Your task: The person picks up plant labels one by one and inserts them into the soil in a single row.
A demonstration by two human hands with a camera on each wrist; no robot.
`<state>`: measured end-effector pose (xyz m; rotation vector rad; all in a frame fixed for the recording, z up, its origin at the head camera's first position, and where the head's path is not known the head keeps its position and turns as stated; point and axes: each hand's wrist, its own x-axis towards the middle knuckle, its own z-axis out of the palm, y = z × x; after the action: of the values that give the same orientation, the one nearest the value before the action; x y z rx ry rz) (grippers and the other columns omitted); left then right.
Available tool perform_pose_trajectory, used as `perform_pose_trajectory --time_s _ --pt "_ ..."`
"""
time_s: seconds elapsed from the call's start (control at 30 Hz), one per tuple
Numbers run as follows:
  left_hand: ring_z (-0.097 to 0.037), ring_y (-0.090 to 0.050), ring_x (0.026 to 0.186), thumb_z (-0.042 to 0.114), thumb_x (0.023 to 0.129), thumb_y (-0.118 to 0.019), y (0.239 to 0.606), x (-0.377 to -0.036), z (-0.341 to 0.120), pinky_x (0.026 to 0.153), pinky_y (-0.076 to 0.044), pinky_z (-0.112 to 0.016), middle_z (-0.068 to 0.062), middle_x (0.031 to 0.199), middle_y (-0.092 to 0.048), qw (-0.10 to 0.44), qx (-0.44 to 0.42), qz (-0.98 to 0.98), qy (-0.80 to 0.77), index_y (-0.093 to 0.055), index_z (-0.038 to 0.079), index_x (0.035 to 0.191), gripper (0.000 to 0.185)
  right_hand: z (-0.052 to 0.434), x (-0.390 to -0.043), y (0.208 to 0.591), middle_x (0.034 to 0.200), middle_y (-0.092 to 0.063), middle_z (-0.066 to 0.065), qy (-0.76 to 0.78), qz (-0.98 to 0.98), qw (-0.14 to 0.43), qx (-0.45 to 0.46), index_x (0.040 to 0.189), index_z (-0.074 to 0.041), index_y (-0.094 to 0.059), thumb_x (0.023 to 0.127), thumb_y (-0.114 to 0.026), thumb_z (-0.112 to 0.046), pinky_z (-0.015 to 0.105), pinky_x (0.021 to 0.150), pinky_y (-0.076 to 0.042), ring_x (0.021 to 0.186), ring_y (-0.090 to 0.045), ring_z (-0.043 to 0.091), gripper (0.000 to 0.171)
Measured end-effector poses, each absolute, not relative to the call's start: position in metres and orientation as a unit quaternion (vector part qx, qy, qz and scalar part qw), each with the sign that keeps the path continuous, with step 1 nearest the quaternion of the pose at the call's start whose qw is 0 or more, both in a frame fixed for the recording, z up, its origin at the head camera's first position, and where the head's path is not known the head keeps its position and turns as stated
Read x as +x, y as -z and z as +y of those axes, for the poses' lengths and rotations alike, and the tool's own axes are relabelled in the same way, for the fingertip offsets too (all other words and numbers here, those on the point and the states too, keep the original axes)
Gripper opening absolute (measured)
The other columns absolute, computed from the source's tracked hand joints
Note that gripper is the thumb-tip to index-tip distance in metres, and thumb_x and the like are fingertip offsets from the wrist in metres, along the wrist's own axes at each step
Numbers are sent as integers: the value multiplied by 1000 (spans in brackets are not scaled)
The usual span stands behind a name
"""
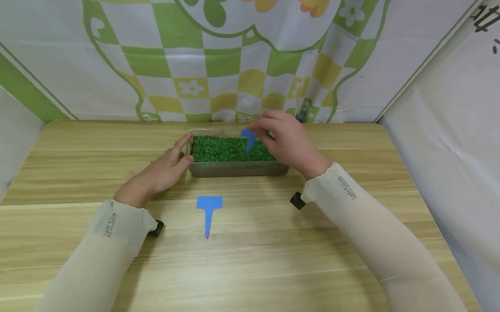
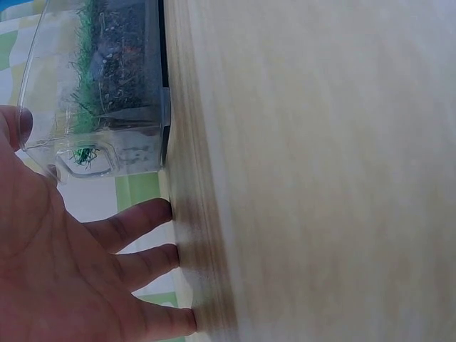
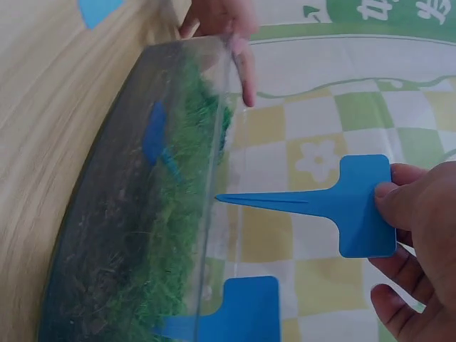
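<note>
My right hand (image 1: 289,140) pinches the head of a blue T-shaped plant label (image 3: 367,206) between thumb and fingers. Its tip points down at the artificial grass (image 1: 215,149) in a clear plastic container (image 1: 239,169), close to the rim in the right wrist view. A second blue plant label (image 3: 249,310) stands in the grass nearer the right end, hidden by the right hand in the head view. Another blue plant label (image 1: 209,203) lies on the table in front. My left hand (image 1: 159,172) touches the container's left end, its other fingers (image 2: 146,267) spread and straight.
The wooden table (image 1: 239,269) reaches back to a cloth backdrop (image 1: 181,51) with green and yellow checks, just behind the container. A blue patch (image 3: 154,135) shows on the container's long wall. Dark soil-like filling (image 2: 128,60) lies under the grass.
</note>
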<state>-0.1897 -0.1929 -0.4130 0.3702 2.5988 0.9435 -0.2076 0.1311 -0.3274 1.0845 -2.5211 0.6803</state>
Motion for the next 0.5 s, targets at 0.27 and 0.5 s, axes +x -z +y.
perform_pose_trajectory --time_s 0.27,0.5 --pt "-49 -21 148 55 106 -23 414 -190 -193 109 -5 -80 -25 163 -22 177 127 918 -331 16 50 155 63 127 -220 339 95 -71 4 -217 -879 170 388 113 -12 -77 100 -62 -13 33 73 -48 80 -60 18 20" --pt "-47 -21 149 56 105 -22 413 -190 -193 109 -2 -80 -23 165 -18 182 121 917 -335 18 53 153 62 121 -222 344 95 -71 2 -207 -881 174 387 112 -13 -77 99 -63 -14 34 75 -49 83 -61 17 19"
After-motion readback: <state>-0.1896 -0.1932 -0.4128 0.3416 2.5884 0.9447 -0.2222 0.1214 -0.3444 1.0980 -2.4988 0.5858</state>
